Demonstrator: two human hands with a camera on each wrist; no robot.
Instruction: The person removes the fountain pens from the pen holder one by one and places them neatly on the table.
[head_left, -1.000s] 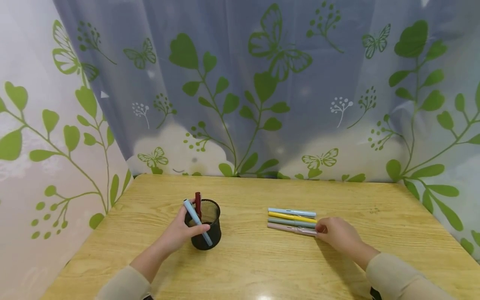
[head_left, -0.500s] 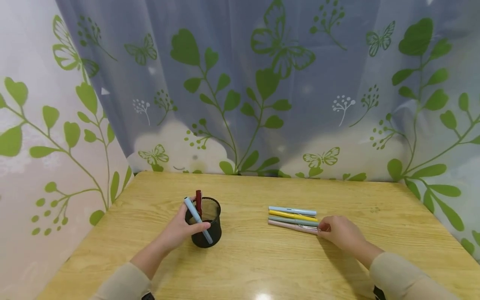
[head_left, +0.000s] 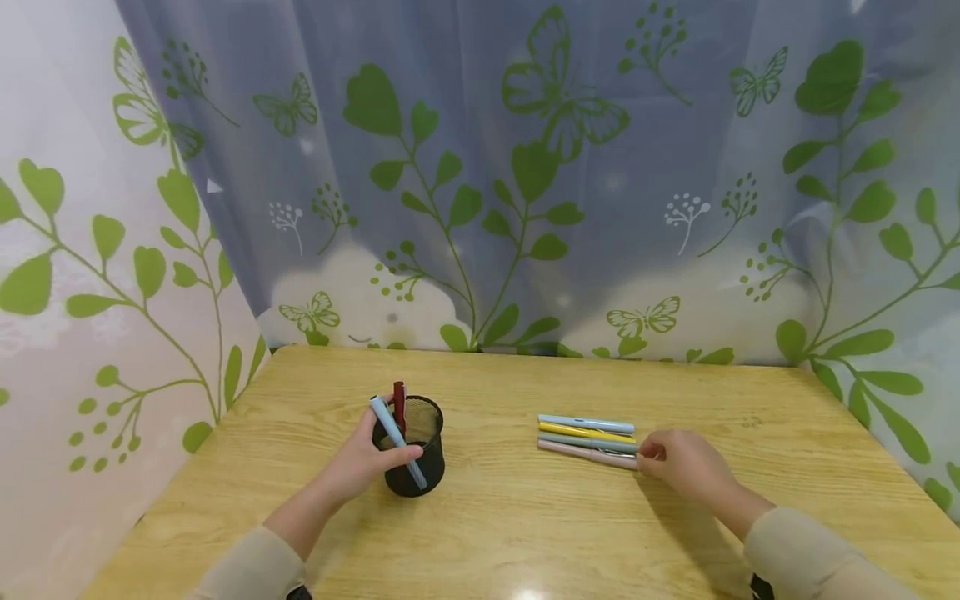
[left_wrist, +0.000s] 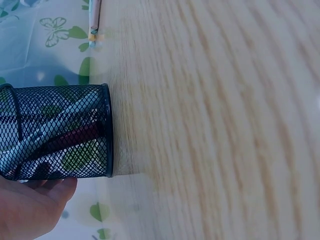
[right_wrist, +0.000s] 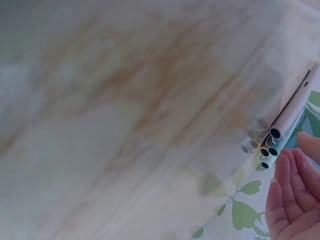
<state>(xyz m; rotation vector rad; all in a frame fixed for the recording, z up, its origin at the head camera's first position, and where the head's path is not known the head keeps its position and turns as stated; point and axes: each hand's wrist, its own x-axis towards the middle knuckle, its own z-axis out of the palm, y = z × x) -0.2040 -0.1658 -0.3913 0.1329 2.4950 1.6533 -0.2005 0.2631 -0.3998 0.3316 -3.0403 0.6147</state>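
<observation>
On the left of the table stands a black mesh pen holder (head_left: 432,465), gripped around its side by my left hand (head_left: 354,468). A dark red pen (head_left: 399,402) and a light blue pen (head_left: 381,410) lean inside it, both showing through the mesh in the left wrist view. To the right lie a light blue pen (head_left: 577,421), a yellow pen (head_left: 573,430), a grey-green pen (head_left: 577,441) and a pink pen (head_left: 573,451), side by side. My right hand (head_left: 692,467) is at their right ends, thumb and fingertips slightly apart beside the pink pen (right_wrist: 295,107).
The wooden table (head_left: 480,533) reaches back to a blue-grey curtain (head_left: 480,167) printed with green leaves and butterflies. A pale patterned sheet (head_left: 67,400) hangs along the left edge.
The pink pen has shifted slightly toward the other pens, so the row lies closer together. My left hand and the pen holder stay as they were; the head view tilts a little.
</observation>
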